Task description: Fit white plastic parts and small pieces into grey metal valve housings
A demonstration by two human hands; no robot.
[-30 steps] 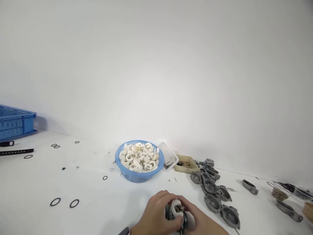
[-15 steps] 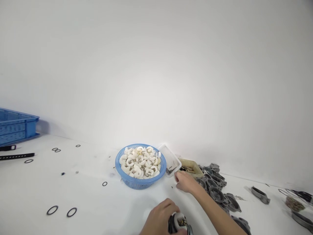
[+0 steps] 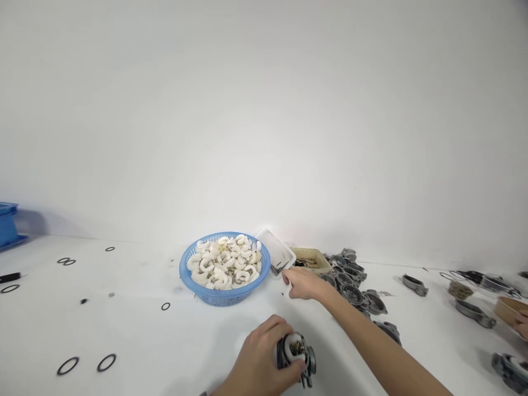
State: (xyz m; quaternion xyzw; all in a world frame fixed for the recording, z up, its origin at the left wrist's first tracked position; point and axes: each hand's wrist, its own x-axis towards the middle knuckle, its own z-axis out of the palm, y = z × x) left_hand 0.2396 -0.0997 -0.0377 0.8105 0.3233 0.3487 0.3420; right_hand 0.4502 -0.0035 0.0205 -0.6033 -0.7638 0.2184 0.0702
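My left hand (image 3: pixel 258 357) grips a grey metal assembly with a white curved piece (image 3: pixel 295 352) on it, low in the middle of the white table. My right hand (image 3: pixel 303 284) is stretched forward, fingers pinched together at the edge of a small clear tray (image 3: pixel 275 254) of thin dark pins; whether a pin is between the fingers is too small to tell. A blue basket (image 3: pixel 225 291) full of white curved plastic pieces stands just left of that tray.
A beige tray (image 3: pixel 313 258) and a row of grey metal housings (image 3: pixel 355 286) lie right of my right hand. Black O-rings (image 3: pixel 86 364) are scattered at left. A blue crate (image 3: pixel 8 231) sits far left. Another person's fingers (image 3: pixel 523 322) show at the right edge.
My right hand let go of the assembly and reached forward to the clear tray of pins. My left hand kept hold of the assembly. The view shifted to the right.
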